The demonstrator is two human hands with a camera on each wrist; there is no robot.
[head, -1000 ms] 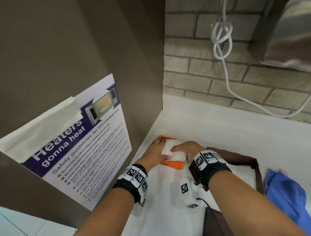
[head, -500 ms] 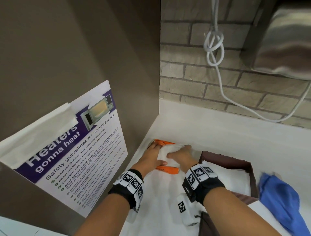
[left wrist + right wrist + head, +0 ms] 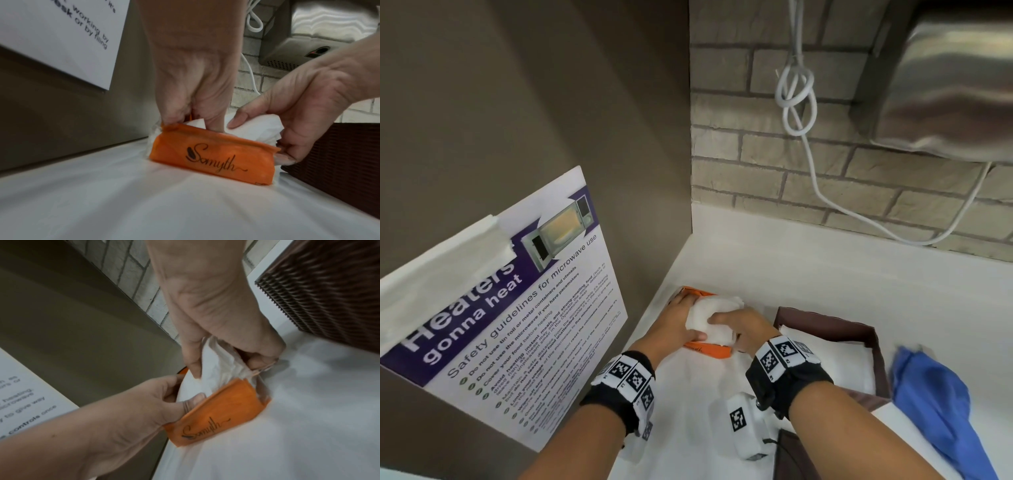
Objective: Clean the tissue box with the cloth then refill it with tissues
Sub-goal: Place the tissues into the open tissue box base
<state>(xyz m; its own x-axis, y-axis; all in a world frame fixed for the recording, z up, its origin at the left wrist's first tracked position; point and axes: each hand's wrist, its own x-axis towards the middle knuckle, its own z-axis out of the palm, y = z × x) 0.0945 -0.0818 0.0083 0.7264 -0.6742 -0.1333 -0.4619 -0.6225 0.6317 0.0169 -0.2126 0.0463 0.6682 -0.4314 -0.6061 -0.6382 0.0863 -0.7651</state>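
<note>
An orange tissue pack [image 3: 710, 352] lies on the white counter in the corner, its top torn open. White tissues [image 3: 714, 308] bulge out of it. My left hand [image 3: 688, 318] grips the pack's left edge, thumb on the near side [image 3: 185, 395]. My right hand [image 3: 726, 325] curls round the tissues [image 3: 222, 368], thumb on top and fingers at the pack's right end [image 3: 261, 141]. The brown woven tissue box [image 3: 825, 317] stands open just right of my hands, with white tissue inside. The blue cloth [image 3: 935, 404] lies crumpled further right.
A brown side wall with a microwave safety poster [image 3: 517, 308] closes the left. On the brick back wall hang a knotted white cable [image 3: 796, 89] and a steel hand dryer [image 3: 945, 85]. A dark woven piece [image 3: 794, 455] lies near the right wrist.
My hands lay flatter on the pack before. Now the right hand has curled round the tissues and they stand higher out of the orange wrapper.
</note>
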